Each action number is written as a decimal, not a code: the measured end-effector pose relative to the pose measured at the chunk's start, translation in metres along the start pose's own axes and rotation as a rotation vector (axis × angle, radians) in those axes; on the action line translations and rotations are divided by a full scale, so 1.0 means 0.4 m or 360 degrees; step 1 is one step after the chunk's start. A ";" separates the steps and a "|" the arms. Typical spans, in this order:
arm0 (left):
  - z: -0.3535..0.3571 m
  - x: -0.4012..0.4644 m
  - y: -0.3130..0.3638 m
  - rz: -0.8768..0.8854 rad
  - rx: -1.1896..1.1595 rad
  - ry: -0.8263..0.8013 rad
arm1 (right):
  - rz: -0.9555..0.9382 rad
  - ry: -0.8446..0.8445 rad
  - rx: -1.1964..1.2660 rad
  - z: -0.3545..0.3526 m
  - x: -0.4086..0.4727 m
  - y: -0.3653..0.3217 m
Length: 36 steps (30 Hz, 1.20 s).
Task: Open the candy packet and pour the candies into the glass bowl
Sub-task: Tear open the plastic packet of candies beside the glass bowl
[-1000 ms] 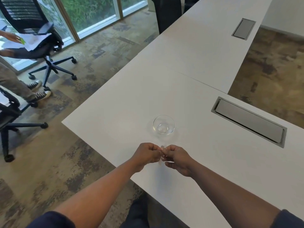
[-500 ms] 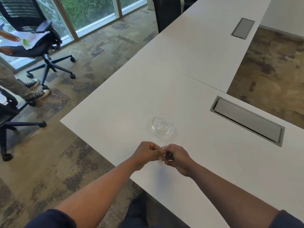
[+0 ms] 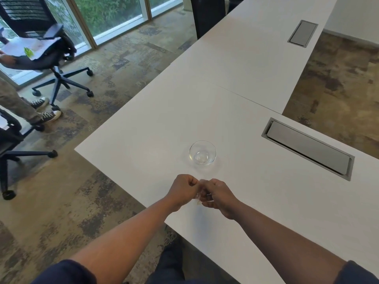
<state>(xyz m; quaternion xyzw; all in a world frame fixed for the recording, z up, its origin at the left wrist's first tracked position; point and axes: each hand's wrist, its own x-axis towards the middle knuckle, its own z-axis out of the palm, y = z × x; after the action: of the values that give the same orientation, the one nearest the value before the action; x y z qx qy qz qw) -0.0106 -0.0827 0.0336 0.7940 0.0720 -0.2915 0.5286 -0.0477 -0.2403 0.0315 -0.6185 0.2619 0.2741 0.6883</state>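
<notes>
A small clear glass bowl [image 3: 202, 153] stands on the white table [image 3: 235, 95] with nothing visible inside it. Just in front of it, nearer to me, my left hand [image 3: 183, 189] and my right hand [image 3: 217, 194] are pressed close together, both pinching a small clear candy packet [image 3: 200, 192]. Only a sliver of the packet shows between the fingers; its contents are hidden. Both hands hover a little above the table, about a hand's width short of the bowl.
A grey cable hatch [image 3: 307, 147] is set into the table to the right, and another [image 3: 303, 33] farther back. Left of the table's edge stand black office chairs [image 3: 47, 56] on carpet, and another person's legs [image 3: 22, 105] are there.
My two hands have stayed together on the packet, with the fingers shifting slightly. The bowl has not moved.
</notes>
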 end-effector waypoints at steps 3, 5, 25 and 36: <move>0.003 -0.003 0.004 0.0044 0.0106 -0.0006 | -0.0008 0.0018 -0.0052 0.003 -0.001 0.000; 0.001 -0.004 0.010 0.0033 0.0124 -0.0006 | -0.0032 0.0007 -0.0098 0.001 -0.003 -0.002; -0.010 -0.002 0.017 0.0066 0.0036 -0.0061 | -0.0245 0.0008 -0.0363 -0.004 -0.014 -0.011; -0.023 0.002 0.026 -0.0134 -0.0195 -0.0144 | -0.0353 -0.0009 -0.0417 -0.007 -0.014 -0.015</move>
<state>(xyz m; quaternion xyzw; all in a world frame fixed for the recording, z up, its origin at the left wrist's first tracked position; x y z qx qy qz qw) -0.0022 -0.0791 0.0440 0.7425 0.0990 -0.3441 0.5661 -0.0476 -0.2437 0.0396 -0.7271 0.1521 0.2300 0.6287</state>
